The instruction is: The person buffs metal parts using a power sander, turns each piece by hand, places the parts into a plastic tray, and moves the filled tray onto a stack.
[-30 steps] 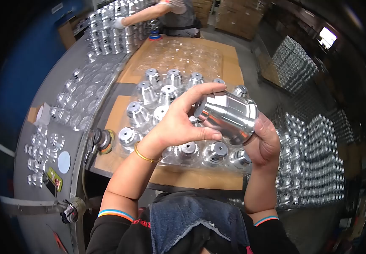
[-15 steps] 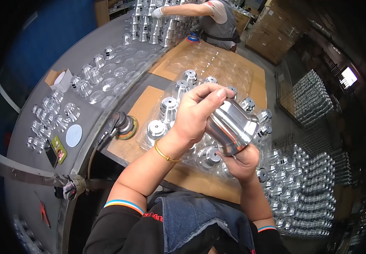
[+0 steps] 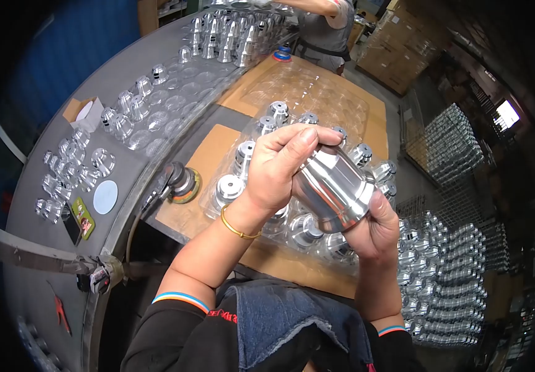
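Observation:
A shiny metal cup-shaped part (image 3: 332,189) is held tilted between my two hands above the tray. My left hand (image 3: 280,161) wraps around its narrower upper end, thumb on top. At the wider lower rim, my right hand (image 3: 376,229) grips with the thumb on the side and the fingers partly hidden beneath. Below lies a clear plastic tray (image 3: 218,180) with several similar metal parts (image 3: 229,188) standing in it, partly covered by my hands.
An orbital sander (image 3: 184,183) lies left of the tray on cardboard (image 3: 304,271). Finished-looking metal parts (image 3: 134,105) stand on the grey side table (image 3: 125,192). Stacked parts (image 3: 447,285) rise at right. A co-worker (image 3: 323,31) stands at the far end.
My right hand has shifted right and up along the rim of the metal part, which has turned slightly. My left hand has moved a little left. The co-worker's arm has moved up.

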`<control>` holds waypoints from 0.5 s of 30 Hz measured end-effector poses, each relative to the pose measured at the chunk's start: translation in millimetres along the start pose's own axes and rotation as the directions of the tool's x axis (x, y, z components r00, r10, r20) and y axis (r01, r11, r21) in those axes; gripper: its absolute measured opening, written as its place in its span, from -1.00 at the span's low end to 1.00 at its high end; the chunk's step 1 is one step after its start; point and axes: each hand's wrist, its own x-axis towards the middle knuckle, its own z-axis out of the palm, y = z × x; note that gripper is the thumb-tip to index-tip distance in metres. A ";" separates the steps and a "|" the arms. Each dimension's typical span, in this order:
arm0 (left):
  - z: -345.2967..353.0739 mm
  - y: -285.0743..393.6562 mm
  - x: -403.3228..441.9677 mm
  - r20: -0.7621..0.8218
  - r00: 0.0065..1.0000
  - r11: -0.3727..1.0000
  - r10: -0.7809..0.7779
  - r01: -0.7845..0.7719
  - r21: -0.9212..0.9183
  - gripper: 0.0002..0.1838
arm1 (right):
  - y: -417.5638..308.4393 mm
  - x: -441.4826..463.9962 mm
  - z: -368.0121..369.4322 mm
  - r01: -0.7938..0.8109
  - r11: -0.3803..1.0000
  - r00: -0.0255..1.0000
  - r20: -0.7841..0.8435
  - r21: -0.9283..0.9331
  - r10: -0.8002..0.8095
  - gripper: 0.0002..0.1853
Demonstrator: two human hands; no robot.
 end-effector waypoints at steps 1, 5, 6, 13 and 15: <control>-1.5 -0.2 -0.2 -0.004 1.000 1.000 0.001 -0.001 0.001 -0.68 | 1.8 -0.2 -1.3 -0.004 1.000 1.000 0.001 0.001 0.004 -0.40; -3.8 -0.1 -0.1 -0.031 0.998 0.997 -0.062 0.060 -0.053 -0.65 | 7.8 -0.9 -3.8 0.025 0.999 1.000 -0.010 -0.026 -0.025 -0.39; -3.8 0.4 -0.5 -0.029 0.997 0.996 -0.070 0.068 -0.051 -0.65 | 8.7 -0.7 -2.5 0.025 1.000 1.000 -0.014 0.016 -0.025 -0.37; -5.4 2.8 1.5 -0.001 0.985 0.985 -0.174 0.174 0.016 -0.54 | 13.8 0.5 0.7 -0.006 0.996 0.995 -0.098 0.091 0.015 -0.40; -2.4 -2.3 3.1 -0.092 0.990 0.993 -0.104 0.097 -0.070 -0.47 | 15.6 0.9 -1.2 -0.037 0.960 0.996 -0.071 0.277 0.058 -0.39</control>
